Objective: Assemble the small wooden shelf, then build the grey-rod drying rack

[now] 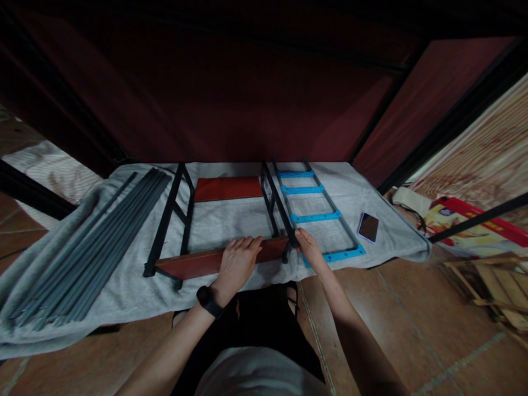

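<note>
A rack of two black metal side frames point(164, 226) joined by two boards lies on the grey cloth in front of me. My left hand point(241, 257) grips the near red-brown board point(190, 266), fingers draped over its upper edge. At the near end of the right black side frame point(278, 201), the fingers of my right hand point(307, 246) are closed against the corner; anything small between them is hidden. Farther back, an orange-red board point(226, 188) spans the two frames. Right beside the rack lies a ladder-like piece of grey tubes with blue crossbars point(315, 216).
Several grey tubes point(111, 242) lie bundled on the cloth point(127, 297) at left. A phone point(368, 227) rests at right. Dark red panels point(247, 99) rise behind. On the tiled floor at right are a red and yellow box point(470, 228) and a wooden slatted item point(501, 291).
</note>
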Motion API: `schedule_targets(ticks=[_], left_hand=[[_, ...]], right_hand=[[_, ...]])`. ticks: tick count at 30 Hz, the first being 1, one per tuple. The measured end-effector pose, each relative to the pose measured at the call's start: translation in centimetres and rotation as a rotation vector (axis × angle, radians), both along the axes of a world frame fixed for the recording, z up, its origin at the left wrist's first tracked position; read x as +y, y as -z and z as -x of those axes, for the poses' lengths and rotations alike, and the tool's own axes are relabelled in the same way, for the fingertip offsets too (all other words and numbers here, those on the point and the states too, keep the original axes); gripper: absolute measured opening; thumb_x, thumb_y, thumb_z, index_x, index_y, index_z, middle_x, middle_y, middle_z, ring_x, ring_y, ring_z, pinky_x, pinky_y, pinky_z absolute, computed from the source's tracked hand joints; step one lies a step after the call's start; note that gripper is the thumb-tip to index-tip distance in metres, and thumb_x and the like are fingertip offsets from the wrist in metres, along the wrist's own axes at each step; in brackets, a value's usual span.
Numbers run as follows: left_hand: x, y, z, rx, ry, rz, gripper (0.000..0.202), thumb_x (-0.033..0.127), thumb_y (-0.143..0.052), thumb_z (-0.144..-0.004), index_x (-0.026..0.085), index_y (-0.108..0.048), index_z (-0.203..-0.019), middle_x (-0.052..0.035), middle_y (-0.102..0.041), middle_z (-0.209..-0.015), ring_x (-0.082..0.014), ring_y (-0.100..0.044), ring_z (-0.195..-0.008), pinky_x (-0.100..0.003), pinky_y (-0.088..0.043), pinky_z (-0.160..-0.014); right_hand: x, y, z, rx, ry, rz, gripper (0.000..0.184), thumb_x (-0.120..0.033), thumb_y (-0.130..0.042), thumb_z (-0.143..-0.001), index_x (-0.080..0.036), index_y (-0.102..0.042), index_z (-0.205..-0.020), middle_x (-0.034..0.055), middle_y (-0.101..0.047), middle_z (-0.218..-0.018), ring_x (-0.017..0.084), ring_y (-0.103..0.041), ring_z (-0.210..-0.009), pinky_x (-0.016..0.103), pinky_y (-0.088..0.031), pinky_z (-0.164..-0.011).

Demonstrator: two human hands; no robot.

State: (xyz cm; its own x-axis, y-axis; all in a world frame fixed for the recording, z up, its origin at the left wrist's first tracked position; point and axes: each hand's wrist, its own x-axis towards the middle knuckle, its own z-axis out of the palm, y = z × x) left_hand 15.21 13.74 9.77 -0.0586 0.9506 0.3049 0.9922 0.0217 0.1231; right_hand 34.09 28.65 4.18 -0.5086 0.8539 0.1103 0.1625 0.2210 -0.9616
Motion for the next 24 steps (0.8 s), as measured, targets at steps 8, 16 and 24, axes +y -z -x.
schedule_targets(ticks=[8, 16, 24], left_hand=[[0.1, -0.2, 0.1, -0.017, 0.002, 0.008, 0.029, 0.021, -0.046, -0.099, 0.02, -0.064, -0.122, -0.0077, -0.072, -0.1, -0.0229, -0.066, -0.093, -0.037, -0.044, -0.082], [0.1, -0.1, 0.0, -0.021, 0.004, -0.001, 0.028, 0.02, -0.047, -0.099, 0.019, -0.065, -0.12, -0.0078, -0.072, -0.101, -0.0233, -0.066, -0.093, -0.039, -0.044, -0.083], [0.1, -0.4, -0.2, -0.029, -0.009, 0.014, 0.028, 0.019, -0.047, -0.098, 0.019, -0.065, -0.12, -0.008, -0.072, -0.101, -0.023, -0.066, -0.094, -0.038, -0.045, -0.083]], right_hand=[[-0.7, 0.3, -0.9, 0.066, 0.04, -0.106, 0.027, -0.049, -0.046, -0.094, -0.024, -0.056, -0.097, -0.0007, -0.056, -0.079, 0.017, -0.054, -0.078, 0.029, -0.044, -0.073], [0.2, 0.2, -0.6, -0.05, -0.011, -0.218, 0.027, -0.047, -0.041, -0.097, -0.024, -0.051, -0.085, -0.0027, -0.047, -0.072, 0.015, -0.048, -0.07, 0.029, -0.038, -0.067], [0.3, 0.2, 0.0, 0.007, 0.052, 0.047, 0.04, -0.062, -0.049, -0.088, -0.024, -0.051, -0.078, -0.0023, -0.047, -0.068, 0.015, -0.046, -0.064, 0.029, -0.039, -0.06]])
